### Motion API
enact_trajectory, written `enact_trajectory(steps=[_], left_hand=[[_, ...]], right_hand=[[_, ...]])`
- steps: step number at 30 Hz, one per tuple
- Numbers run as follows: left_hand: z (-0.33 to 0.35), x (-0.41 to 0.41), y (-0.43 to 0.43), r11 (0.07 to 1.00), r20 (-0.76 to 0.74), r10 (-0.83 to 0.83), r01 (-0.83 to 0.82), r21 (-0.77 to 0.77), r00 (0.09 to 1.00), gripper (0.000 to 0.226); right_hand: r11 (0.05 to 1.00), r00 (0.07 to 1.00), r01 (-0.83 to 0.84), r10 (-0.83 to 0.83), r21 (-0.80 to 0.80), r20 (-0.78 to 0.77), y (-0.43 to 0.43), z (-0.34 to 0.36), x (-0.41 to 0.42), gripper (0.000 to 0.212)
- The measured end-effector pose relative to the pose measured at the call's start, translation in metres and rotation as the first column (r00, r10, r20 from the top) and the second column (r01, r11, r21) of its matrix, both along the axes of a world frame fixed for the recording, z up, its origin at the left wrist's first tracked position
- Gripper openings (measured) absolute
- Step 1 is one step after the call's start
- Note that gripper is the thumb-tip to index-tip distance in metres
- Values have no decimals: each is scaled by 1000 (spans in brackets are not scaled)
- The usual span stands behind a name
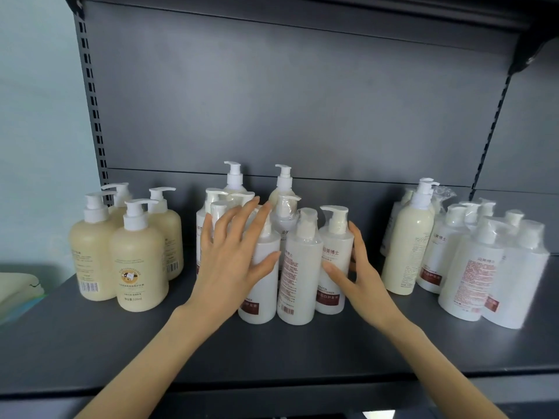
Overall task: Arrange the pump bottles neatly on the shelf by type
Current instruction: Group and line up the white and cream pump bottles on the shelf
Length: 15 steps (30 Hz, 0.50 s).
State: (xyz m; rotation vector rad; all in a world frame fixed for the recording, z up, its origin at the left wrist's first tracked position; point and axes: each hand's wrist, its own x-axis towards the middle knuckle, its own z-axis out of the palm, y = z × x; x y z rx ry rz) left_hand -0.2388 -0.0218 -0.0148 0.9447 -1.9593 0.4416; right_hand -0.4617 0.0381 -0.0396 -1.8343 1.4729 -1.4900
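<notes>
On the dark grey shelf (pixel 272 352) stand three groups of pump bottles. At the left are several squat cream bottles (pixel 137 261). In the middle is a cluster of tall white bottles with red labels (pixel 298 273), with two cream pump bottles (pixel 234 179) behind them. My left hand (pixel 233 255) lies with spread fingers against the cluster's left front bottles. My right hand (pixel 360 267) touches the right side of the rightmost white bottle (pixel 332 267) with straight fingers. At the right stand a tall cream bottle (pixel 408 243) and several plastic-wrapped white bottles (pixel 490 267).
The shelf's grey back panel (pixel 287 101) rises behind the bottles, with slotted uprights (pixel 93 116) at both sides. A pale green and cream object (pixel 18 291) lies beyond the shelf's left end. Bare shelf surface shows in front of the bottles.
</notes>
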Motion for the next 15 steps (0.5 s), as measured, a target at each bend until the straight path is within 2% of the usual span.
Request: enact_trajectory(steps=[4,9,12,15], left_hand=[[-13,-2,13,992,-128,91,-78,101,988,96],[-29,-2,25,964,-354,47,51,261,934,113],[-31,3,25,950,-406,52,81,303,912,117],[-34,9,24,931,-446,24,143,336,895,120]], right_hand=[[998,999,41,-42,-37,-4,3,-1,4,70],[993,994,107,-109,-54,-26,3,0,10,70],[994,994,107,-107,-14,-22,4,-1,15,82],[999,997,27,-29,25,66,6,-3,25,99]])
